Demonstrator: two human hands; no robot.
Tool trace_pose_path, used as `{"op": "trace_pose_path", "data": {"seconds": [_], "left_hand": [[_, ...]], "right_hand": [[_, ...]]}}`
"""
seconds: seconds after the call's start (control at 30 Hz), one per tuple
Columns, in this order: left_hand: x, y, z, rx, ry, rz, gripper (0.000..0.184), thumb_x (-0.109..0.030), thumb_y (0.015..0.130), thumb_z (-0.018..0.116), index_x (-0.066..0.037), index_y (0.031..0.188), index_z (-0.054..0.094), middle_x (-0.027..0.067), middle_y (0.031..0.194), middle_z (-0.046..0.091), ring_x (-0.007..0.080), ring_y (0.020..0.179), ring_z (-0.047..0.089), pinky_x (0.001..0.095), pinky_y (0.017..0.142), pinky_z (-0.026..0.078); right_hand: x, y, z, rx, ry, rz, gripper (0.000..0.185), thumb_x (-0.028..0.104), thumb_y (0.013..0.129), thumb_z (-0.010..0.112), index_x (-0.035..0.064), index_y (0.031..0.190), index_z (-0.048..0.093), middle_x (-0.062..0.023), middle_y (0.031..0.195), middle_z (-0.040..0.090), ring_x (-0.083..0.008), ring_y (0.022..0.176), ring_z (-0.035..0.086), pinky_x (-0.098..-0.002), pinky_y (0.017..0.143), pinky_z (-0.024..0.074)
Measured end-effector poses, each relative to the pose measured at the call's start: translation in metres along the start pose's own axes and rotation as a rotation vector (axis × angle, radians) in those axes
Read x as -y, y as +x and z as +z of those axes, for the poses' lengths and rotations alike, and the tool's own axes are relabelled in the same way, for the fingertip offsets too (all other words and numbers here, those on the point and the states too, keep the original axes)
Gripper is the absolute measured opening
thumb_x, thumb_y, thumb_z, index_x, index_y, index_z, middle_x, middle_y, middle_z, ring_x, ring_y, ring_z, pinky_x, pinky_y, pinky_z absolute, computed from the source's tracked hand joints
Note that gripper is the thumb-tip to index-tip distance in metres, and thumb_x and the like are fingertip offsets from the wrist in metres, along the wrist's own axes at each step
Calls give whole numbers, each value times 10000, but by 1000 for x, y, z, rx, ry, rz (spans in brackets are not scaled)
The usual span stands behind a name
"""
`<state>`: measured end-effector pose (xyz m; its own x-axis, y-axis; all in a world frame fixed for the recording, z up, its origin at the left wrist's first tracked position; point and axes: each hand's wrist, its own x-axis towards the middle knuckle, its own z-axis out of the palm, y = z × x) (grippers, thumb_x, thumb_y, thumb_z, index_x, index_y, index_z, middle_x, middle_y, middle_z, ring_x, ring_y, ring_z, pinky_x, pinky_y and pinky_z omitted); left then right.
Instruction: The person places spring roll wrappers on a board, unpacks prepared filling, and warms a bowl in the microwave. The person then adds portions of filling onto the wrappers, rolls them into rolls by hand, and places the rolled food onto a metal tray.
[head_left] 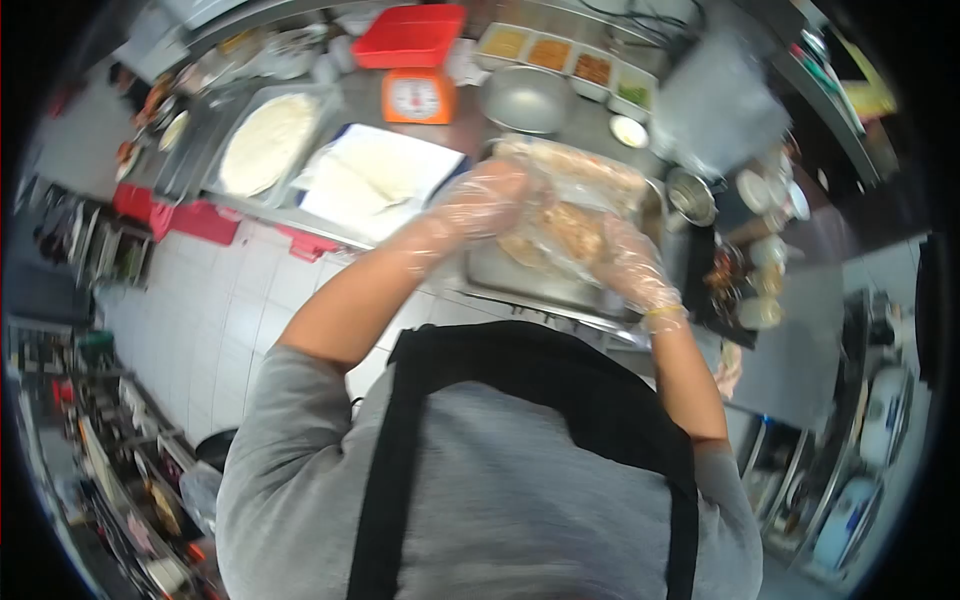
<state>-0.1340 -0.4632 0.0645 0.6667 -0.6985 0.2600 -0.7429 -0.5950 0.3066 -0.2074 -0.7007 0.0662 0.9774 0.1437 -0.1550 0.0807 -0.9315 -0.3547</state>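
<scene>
Both my hands wear clear plastic gloves. My left hand (pixel 495 195) is closed on the left side of a clear plastic bag (pixel 573 230) with light brown food in it. On the bag's right side, my right hand (pixel 632 262) is closed too; its fingertips are partly hidden. The bag is over a metal tray (pixel 500 273). A longer wrapped pack of pale food (pixel 590 165) lies along the tray's far side. Left of the tray, a folded pale sheet (pixel 375 190) rests on white paper with a dark blue edge.
Behind the tray are a metal bowl (pixel 525 100), an orange scale (pixel 418 97), a red basket (pixel 410 37) and ingredient containers (pixel 550 54). Pale flat sheets (pixel 268 145) lie in a clear tray at the left. Jars (pixel 765 285) and a metal pot (pixel 690 198) stand at the right.
</scene>
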Motion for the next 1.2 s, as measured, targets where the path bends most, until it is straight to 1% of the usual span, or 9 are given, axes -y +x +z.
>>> {"op": "trace_pose_path", "data": {"seconds": [0.13, 0.3, 0.5, 0.63, 0.7, 0.77, 0.83, 0.93, 1.2], "left_hand": [[26, 5, 30, 457, 171, -40, 334, -180, 798, 687, -52, 1107, 676, 192, 973, 691, 365, 995, 664, 452, 874, 522], [-8, -29, 32, 114, -216, -370, 477, -277, 751, 751, -51, 1153, 629, 205, 1139, 652, 375, 1107, 611, 452, 948, 486], [25, -41, 60, -189, -139, -302, 478, -279, 749, 752, -61, 1158, 634, 188, 1181, 635, 362, 1151, 583, 437, 990, 464], [47, -20, 65, 159, 16, -322, 633, -307, 703, 783, -79, 1265, 601, 211, 1161, 647, 351, 1128, 603, 435, 986, 468], [57, -18, 41, 141, -157, -257, 768, -164, 640, 807, -32, 1348, 540, 217, 1213, 631, 299, 1127, 622, 405, 947, 507], [93, -22, 36, 219, -908, -446, 737, -139, 627, 816, -42, 1315, 572, 161, 1189, 643, 246, 1154, 599, 369, 959, 495], [100, -23, 22, 209, -1125, -620, 741, -136, 622, 823, -55, 1315, 574, 129, 1160, 656, 222, 1141, 601, 351, 958, 492], [78, -23, 5, -91, -589, -394, 729, -125, 621, 832, -63, 1300, 575, 131, 1137, 677, 255, 1097, 632, 354, 954, 495], [18, -28, 24, 235, -20, -472, 485, -197, 720, 753, -64, 1173, 642, 174, 1062, 705, 343, 1006, 675, 432, 889, 534]], "right_hand": [[-25, 10, 30, -15, 68, -126, 757, 165, 648, 823, 77, 1338, 526, -184, 1171, 657, -364, 1096, 621, -437, 966, 487], [-16, 3, 56, -159, 386, -38, 702, 154, 604, 859, 81, 1251, 596, -147, 1153, 684, -280, 1048, 663, -392, 923, 509], [-24, 32, 88, -475, 269, -304, 634, 93, 660, 806, 54, 1251, 579, -165, 1121, 654, -342, 1068, 617, -410, 960, 479], [-55, 48, 65, -279, 112, -409, 690, 129, 708, 785, 54, 1342, 523, -184, 1178, 618, -340, 1078, 605, -423, 933, 483], [-51, 38, 30, -135, 136, -363, 644, 134, 734, 762, 75, 1340, 553, -175, 1156, 622, -304, 1049, 617, -401, 915, 490], [-15, 21, -27, 102, 222, -150, 605, 144, 749, 749, 97, 1329, 584, -162, 1097, 641, -264, 1004, 633, -374, 896, 497], [-1, 16, -47, -98, 154, -199, 368, 89, 777, 707, 73, 1144, 683, -128, 954, 657, -209, 889, 645, -332, 827, 512], [25, 17, -56, -414, 124, -353, 192, 26, 788, 670, 25, 978, 699, -119, 915, 660, -219, 839, 654, -330, 778, 524], [64, 97, 15, 127, -344, -258, 460, 167, 618, 794, 51, 1052, 694, -191, 1002, 691, -370, 921, 645, -431, 847, 509]]}}
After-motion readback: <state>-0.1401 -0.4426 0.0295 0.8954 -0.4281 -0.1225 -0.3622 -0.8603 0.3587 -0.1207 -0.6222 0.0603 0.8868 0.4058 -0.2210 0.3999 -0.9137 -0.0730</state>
